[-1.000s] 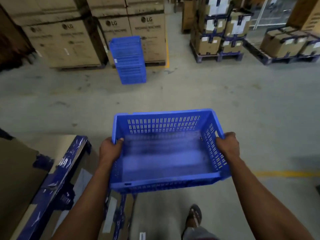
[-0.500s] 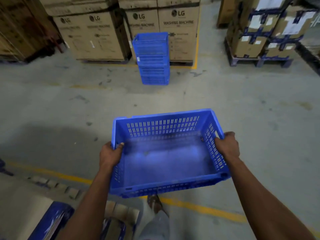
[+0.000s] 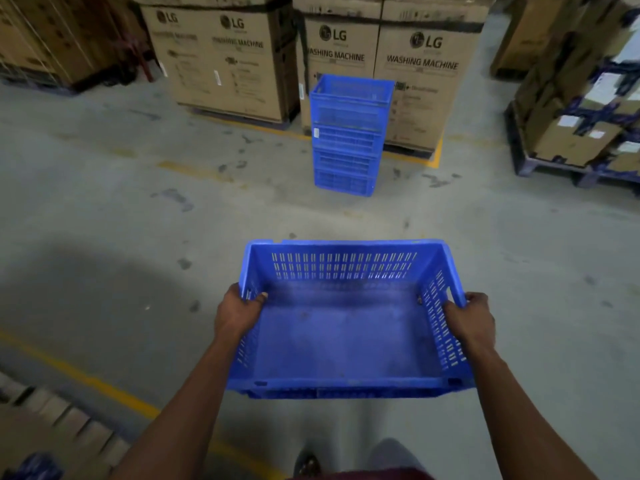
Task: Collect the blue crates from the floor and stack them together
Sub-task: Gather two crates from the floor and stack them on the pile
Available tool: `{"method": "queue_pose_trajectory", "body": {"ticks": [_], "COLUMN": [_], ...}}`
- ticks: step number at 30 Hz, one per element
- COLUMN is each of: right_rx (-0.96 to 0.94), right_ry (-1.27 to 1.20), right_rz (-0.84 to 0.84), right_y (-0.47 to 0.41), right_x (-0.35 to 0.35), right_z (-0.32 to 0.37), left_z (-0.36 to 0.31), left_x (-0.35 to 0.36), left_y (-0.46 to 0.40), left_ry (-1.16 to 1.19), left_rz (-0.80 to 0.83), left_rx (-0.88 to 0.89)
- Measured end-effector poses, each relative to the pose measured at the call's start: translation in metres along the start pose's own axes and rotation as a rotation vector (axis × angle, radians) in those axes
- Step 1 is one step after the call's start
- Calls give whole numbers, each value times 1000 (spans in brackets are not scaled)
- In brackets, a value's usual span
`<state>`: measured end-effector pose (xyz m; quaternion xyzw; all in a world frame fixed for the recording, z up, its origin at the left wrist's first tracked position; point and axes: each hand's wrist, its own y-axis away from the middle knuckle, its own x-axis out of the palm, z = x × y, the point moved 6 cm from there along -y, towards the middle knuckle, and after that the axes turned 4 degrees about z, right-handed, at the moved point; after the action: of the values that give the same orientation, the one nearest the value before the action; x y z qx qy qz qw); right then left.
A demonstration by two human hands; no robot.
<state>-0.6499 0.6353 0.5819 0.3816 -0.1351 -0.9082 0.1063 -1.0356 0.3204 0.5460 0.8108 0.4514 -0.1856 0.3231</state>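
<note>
I carry an empty blue slotted crate [image 3: 346,341] in front of me, above the floor. My left hand [image 3: 239,311] grips its left rim, thumb inside the wall. My right hand [image 3: 471,318] grips the right rim the same way. Straight ahead a stack of several blue crates [image 3: 349,136] stands on the concrete floor, up against big cardboard boxes. The carried crate is well short of that stack.
Large LG washing machine cartons [image 3: 426,64] line the back. A pallet of taped cartons [image 3: 581,126] stands at the right. More cartons [image 3: 52,36] fill the far left. A yellow floor line [image 3: 86,379] runs across the lower left. A foot [image 3: 308,464] shows at the bottom.
I have walked forward: the crate stack has grown larger and nearer the middle of view. The taped carton at lower left has slid out of sight. My grip on the crate is unchanged.
</note>
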Motion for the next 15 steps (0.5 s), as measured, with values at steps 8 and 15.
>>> {"method": "queue_pose_trajectory", "body": {"ticks": [8, 15], "right_rx": [22, 6], "right_ry": [-9, 2], "right_rz": [65, 103], "right_y": [-172, -319], "right_x": [80, 126], "right_z": [100, 233], "left_z": [-97, -213], "left_x": [31, 45], "left_y": [-182, -329], "left_ry": [-51, -117], "left_rz": [8, -11], "left_rx": [-10, -70]}}
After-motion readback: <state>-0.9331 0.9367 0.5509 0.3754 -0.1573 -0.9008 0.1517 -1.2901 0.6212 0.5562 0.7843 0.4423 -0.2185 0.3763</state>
